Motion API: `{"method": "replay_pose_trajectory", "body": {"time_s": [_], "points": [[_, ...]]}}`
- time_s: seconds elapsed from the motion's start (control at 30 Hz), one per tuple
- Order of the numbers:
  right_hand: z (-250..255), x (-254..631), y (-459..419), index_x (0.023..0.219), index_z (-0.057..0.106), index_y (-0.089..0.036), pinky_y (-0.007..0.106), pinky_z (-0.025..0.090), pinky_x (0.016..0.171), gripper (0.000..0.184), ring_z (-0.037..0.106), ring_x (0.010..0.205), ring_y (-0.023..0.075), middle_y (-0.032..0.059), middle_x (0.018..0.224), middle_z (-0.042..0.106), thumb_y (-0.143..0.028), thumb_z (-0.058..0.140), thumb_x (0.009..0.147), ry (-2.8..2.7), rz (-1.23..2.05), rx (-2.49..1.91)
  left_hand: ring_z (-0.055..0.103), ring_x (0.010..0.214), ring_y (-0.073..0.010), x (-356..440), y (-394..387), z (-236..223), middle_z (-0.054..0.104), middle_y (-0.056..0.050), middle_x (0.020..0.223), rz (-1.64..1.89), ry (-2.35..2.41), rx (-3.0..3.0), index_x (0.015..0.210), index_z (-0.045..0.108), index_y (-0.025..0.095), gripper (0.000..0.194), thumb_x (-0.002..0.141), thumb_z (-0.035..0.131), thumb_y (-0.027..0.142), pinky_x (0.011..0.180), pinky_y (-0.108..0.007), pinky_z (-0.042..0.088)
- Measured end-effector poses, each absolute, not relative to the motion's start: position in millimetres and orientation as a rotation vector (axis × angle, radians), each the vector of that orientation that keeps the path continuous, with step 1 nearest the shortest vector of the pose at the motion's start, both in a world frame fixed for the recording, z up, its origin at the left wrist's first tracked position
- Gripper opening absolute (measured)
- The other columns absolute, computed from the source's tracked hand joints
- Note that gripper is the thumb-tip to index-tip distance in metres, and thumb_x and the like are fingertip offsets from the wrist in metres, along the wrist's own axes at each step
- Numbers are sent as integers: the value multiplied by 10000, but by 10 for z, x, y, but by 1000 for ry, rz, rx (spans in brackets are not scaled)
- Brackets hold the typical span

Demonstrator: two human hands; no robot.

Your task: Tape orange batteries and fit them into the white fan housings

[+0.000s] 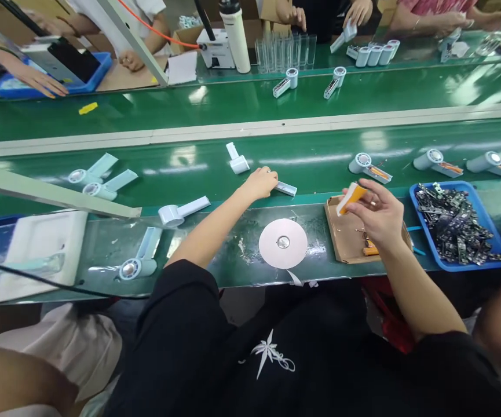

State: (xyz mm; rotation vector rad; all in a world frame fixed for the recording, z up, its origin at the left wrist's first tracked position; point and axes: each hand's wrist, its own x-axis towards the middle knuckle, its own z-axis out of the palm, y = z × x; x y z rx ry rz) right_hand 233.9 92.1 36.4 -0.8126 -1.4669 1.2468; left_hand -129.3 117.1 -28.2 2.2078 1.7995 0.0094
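Left hand (262,184) partly covered fan (286,189), tape roll's (271,248) twelve o'clock; grip hidden, could not tell. Right hand (378,213) pinched orange battery (351,198), roll's two o'clock.

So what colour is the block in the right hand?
The block is orange with a white side, best seen in the head view.

No lettering or number can be read anywhere in view. The black shirt (320,370) bears a white star-like emblem (267,351) with looping strokes (285,364) beside it, which cannot be made out as words
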Motion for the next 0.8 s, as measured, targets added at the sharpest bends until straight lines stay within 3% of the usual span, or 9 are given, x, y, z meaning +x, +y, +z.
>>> {"method": "replay_pose_trajectory", "body": {"time_s": [0.1,0.3,0.57,0.7,0.8], "points": [[312,1820,1295,1252,830,-286,464,713,1038,532,848,1077,274,14,1091,871,-321,992,747,-1692,1282,-806,651,1202,-249,-1346,1295,-263,798,-64,1224,18,1738,2159,970,809,217,96,919,728,230,1066,-347,492],[-1,944,1846,1315,828,-202,410,645,1093,474,834,1074,254,39,1054,871,-167,853,843,-2278,1141,-993,727,1151,-253,-1333,1300,-234,808,-64,1280,171,1871,2034,1235,768,250,283,1072,552,332,965,-327,509],[34,851,1775,1558,671,-316,460,598,979,485,794,1118,371,155,1240,830,-391,610,1083,-3134,307,-1109,738,1222,-294,-1100,1328,-269,800,-108,1328,277,1970,1926,1293,725,238,286,1116,516,319,995,-356,518],[94,659,1738,1518,688,-253,481,599,986,500,773,1197,400,225,1329,789,-462,613,1070,-3294,215,-1108,736,1222,-294,-1002,1363,-201,805,-104,1321,292,2005,1886,1262,734,232,266,1111,525,298,1004,-367,531],[204,631,1802,1439,743,-227,474,589,1057,448,752,1268,384,193,1387,783,-420,649,1046,-3337,267,-1017,737,1206,-320,-916,1347,-89,805,-143,1287,307,2050,1874,1264,736,198,273,1104,530,278,1020,-408,545]]}}
